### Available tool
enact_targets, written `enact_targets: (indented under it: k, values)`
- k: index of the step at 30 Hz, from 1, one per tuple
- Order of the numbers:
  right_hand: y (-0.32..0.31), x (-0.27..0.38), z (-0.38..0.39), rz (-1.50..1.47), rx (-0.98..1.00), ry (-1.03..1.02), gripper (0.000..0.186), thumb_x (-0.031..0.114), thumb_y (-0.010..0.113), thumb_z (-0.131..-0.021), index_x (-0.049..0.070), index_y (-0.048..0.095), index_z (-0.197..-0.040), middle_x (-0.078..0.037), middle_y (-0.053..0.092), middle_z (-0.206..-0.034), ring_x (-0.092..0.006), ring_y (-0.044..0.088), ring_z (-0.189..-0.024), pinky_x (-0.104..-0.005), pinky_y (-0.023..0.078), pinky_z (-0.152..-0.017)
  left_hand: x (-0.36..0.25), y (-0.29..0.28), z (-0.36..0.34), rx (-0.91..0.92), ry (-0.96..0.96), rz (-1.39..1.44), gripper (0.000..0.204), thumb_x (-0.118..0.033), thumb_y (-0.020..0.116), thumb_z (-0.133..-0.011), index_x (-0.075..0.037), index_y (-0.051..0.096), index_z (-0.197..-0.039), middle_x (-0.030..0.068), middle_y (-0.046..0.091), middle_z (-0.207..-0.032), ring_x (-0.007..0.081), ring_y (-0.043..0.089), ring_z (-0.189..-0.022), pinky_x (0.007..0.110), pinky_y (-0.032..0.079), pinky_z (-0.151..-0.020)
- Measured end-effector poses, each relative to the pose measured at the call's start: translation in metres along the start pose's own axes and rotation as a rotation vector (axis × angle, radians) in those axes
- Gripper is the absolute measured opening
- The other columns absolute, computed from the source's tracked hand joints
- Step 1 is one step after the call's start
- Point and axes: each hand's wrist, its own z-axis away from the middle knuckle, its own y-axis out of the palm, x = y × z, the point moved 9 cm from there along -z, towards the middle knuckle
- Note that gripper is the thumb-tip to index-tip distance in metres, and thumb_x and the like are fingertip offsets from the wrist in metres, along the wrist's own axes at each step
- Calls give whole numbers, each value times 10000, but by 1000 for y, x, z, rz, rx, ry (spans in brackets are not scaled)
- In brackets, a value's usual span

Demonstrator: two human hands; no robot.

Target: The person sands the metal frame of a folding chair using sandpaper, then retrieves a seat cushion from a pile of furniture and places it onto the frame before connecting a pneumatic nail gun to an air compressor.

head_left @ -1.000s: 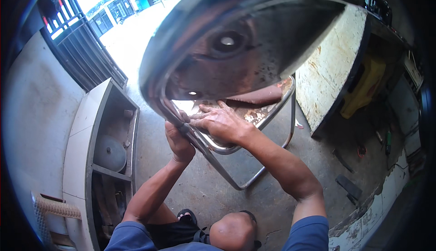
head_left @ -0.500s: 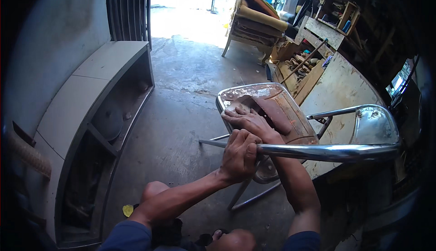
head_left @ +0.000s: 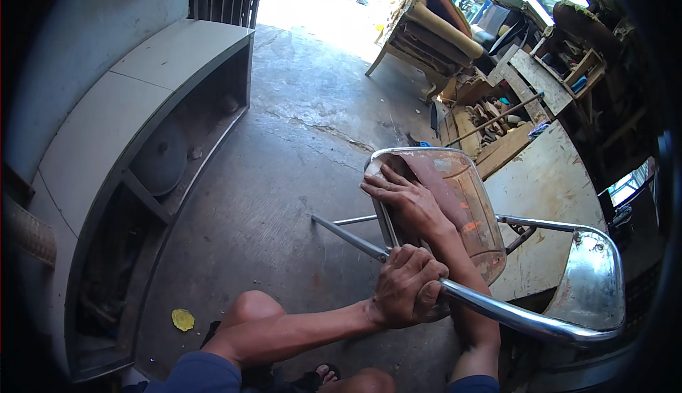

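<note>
A metal chair with a worn, rust-brown seat and a chrome tube frame leans tilted in front of me. My left hand is wrapped in a fist around the chrome tube. Just beyond it, crossing over the left wrist's far side, my right hand presses a reddish-brown sheet of sandpaper against the seat's far left corner. Its fingers lie over the sheet, whose pale side curls up near the fingertips. Orange-red marks show on the seat beside the sheet. The palm side of the right hand is hidden.
A low tiled shelf unit runs along the left wall, with a round grey object inside. An upholstered armchair stands further off. At right are a worn board and piled wood scraps. A yellow piece lies on the floor.
The chair has tipped and shifted, its tube now slanting down to the right. Both hands have moved right in view, the left one also lower. The whole view has turned slightly.
</note>
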Motion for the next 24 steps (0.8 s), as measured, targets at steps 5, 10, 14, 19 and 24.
enact_targets:
  k: [5, 10, 14, 19, 24]
  values:
    - [1, -47, -53, -43, -23, 97, 489, 89, 443, -906, 255, 551, -1352, 29, 453, -1472, -249, 311, -1426, -456, 255, -1176, -2, 5, -3, 18, 65, 81, 267, -289, 433, -946, -69, 582, -914, 109, 490, -828, 278, 500, -799, 400, 399, -767]
    - [3, 18, 13, -2, 46, -43, 525, 93, 517, -859, 255, 547, -1357, 27, 464, -1465, -250, 312, -1427, -507, 177, -1196, 6, 1, -2, 80, 22, 55, 392, -333, 348, -1003, -56, 602, -893, 114, 551, -839, 293, 543, -795, 414, 434, -763]
    - [5, 37, 75, -127, 141, -24, 634, 151, 582, -820, 281, 458, -1428, 64, 449, -1475, -270, 335, -1414, -408, 365, -1132, 3, -4, -2, -59, 74, 76, 377, -335, 368, -996, -65, 610, -893, 100, 541, -828, 283, 534, -795, 407, 428, -754]
    - [-6, 21, 18, -121, 105, 52, 547, 55, 525, -850, 247, 539, -1363, 35, 465, -1462, -272, 338, -1409, -376, 401, -1098, 6, 0, 2, -9, -4, 95, 306, -319, 420, -976, -75, 600, -933, 102, 526, -840, 269, 518, -792, 402, 401, -739]
    - [-9, -20, -37, -97, -12, 71, 571, -38, 417, -884, 212, 515, -1388, -43, 427, -1489, -264, 316, -1422, -379, 277, -1175, 6, 1, 0, 27, 24, 107, 295, -316, 435, -976, -76, 602, -931, 90, 530, -828, 260, 531, -786, 388, 409, -749]
